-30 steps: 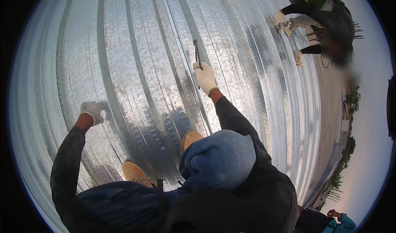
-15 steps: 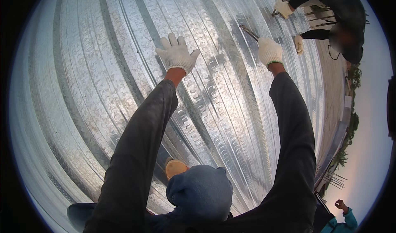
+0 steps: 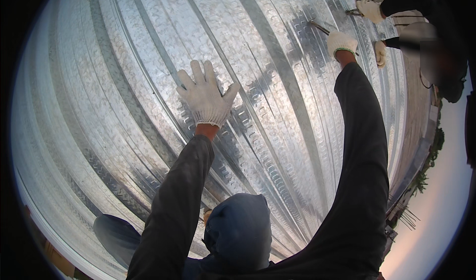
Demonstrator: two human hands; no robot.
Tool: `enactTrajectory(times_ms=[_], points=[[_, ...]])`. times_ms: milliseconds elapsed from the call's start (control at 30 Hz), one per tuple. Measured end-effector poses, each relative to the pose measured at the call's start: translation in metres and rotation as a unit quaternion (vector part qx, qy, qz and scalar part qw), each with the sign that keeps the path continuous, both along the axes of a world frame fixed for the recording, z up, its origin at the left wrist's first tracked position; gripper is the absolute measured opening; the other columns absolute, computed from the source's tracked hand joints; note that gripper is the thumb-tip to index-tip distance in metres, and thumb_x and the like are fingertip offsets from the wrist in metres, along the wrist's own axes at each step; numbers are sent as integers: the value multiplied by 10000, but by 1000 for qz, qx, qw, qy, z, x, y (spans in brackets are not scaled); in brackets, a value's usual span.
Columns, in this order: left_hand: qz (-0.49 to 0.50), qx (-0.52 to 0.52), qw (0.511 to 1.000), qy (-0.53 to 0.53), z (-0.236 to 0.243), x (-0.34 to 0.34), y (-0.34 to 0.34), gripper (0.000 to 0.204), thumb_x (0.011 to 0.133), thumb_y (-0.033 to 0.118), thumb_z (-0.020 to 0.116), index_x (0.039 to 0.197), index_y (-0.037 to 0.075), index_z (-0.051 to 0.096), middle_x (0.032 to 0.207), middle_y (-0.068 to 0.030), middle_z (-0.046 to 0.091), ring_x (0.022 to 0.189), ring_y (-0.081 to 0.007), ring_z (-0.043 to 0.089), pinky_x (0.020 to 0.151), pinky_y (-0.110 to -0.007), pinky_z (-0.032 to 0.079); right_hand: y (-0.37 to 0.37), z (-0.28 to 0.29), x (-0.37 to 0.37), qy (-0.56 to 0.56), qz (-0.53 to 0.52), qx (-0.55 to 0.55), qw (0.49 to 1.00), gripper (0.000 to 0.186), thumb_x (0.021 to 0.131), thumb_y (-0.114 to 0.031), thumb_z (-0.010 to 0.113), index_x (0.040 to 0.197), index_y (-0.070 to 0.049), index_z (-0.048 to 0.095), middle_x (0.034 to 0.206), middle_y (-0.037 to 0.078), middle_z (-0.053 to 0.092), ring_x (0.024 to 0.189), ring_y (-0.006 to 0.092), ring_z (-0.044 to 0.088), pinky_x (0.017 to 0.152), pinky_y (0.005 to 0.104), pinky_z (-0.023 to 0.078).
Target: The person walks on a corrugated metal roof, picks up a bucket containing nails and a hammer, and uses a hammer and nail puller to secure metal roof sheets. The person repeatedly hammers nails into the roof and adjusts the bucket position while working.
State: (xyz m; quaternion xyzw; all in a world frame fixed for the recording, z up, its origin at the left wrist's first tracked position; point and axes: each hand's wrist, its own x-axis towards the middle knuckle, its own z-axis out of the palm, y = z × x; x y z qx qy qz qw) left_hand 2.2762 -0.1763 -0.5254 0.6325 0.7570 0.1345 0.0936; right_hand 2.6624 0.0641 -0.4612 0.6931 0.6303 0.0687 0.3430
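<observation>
My left hand, in a white knitted glove, lies with spread fingers on the ribbed, embossed metal decking. Farther to the right, my right hand, also gloved, is closed around a slim dark metal hand tool. The tool points away to the left, its far end at the decking; its exact kind cannot be made out. Beyond my right hand, a co-worker's gloved hand grips another metal tool. The co-worker's other gloved hand rests lower down, near the sheet.
My bent knee in blue trousers is at the bottom middle, my other knee to its left. Long raised ribs cross the decking. Along the right lie a brownish strip of ground, a ledge and protruding rods.
In the picture, my left hand sits lower, still flat and spread. My right hand and its tool appear farther right and higher. The co-worker also appears farther right; the whole view has shifted.
</observation>
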Motion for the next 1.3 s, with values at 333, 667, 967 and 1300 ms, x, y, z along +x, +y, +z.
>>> enactTrajectory(times_ms=[333,667,967,1300], points=[[-1,18,1000,24,-3,-2,5,1035,819,690,889,1575,39,611,1596,-208,510,1423,-516,443,1145,-682,368,85,2,26,5,56,-94,994,322,988,-168,676,1204,-43,879,1197,262,849,1122,467,833,884,596,653],[-7,3,1000,11,-4,0,6,1054,822,699,885,1568,6,611,1562,-219,519,1387,-501,453,1139,-673,370,110,5,16,46,88,-141,985,356,992,-235,691,1164,33,849,1053,304,834,950,468,845,770,567,638],[-2,-21,1000,-6,1,-1,8,1051,812,692,901,1563,15,615,1571,-217,520,1393,-513,452,1151,-675,371,88,-18,66,95,12,-124,988,515,1103,-425,661,1215,48,832,1134,311,831,1101,504,813,914,575,625],[-20,-57,997,-47,2,-9,13,986,874,692,857,1619,95,612,1668,-200,524,1568,-502,404,1249,-785,256,74,7,16,82,-72,-202,973,315,1112,-283,623,1195,-46,813,1121,208,785,1012,393,779,846,522,609]])
